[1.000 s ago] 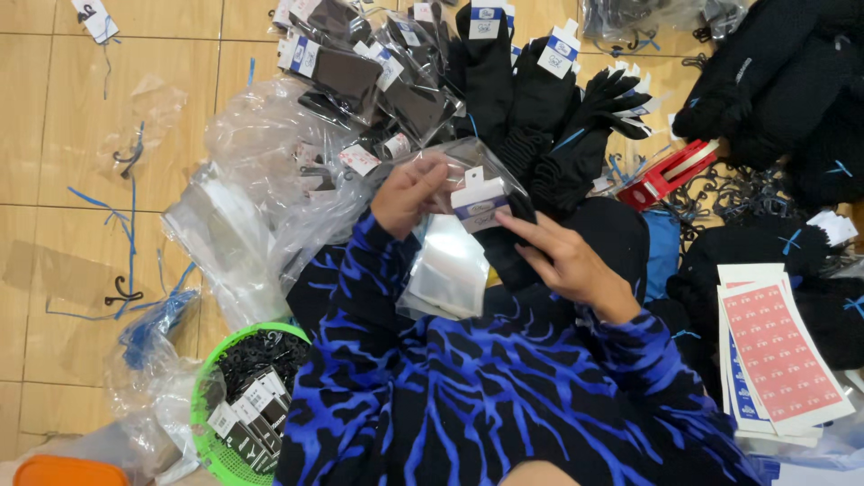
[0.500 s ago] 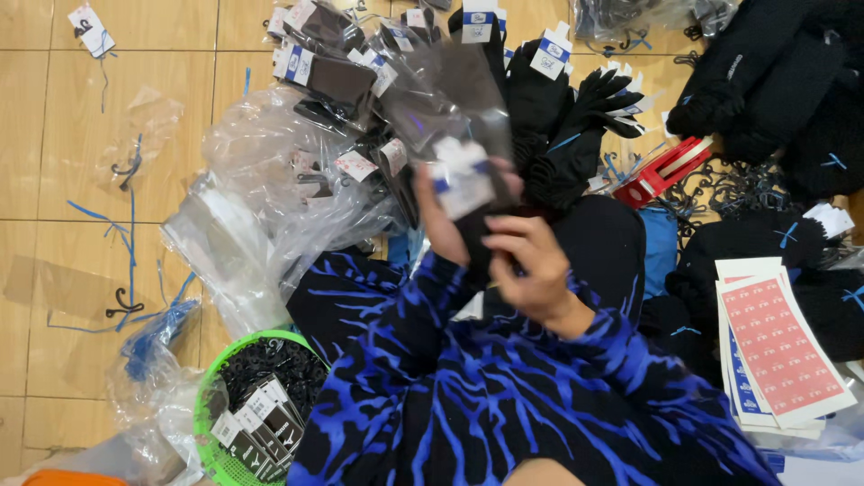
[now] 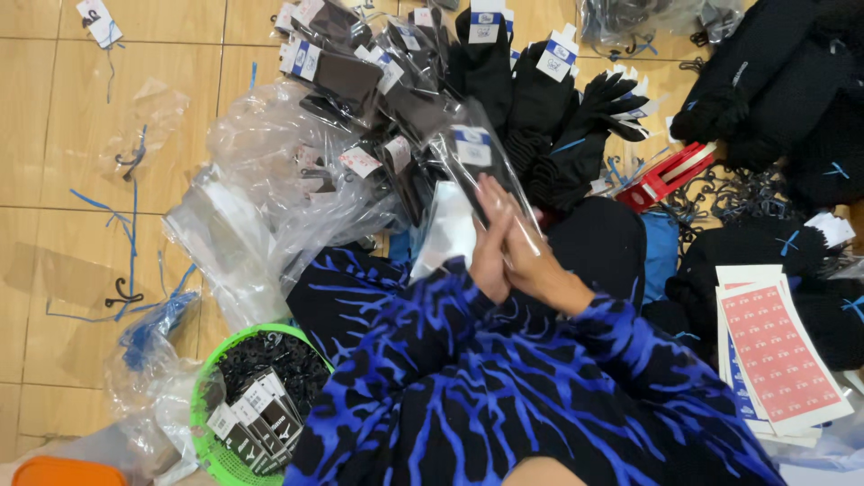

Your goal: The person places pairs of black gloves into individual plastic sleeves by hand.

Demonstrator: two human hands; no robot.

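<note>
A clear plastic bag with a black sock and a blue-and-white tag stands pressed between my two palms. My left hand lies flat against its near side, fingers straight. My right hand presses from the other side, thumb beside the left hand. Both arms wear blue-and-black patterned sleeves. Just beyond the hands lies a heap of bagged dark socks and loose black socks with tags.
Empty clear bags pile at the left on the wooden floor. A green basket of black hooks and tags sits lower left. Red sticker sheets lie at right, a red tool and black hooks beyond them.
The bagged sock was lifted from my lap and turned upright. My hands have come together, flattening the bag between the palms.
</note>
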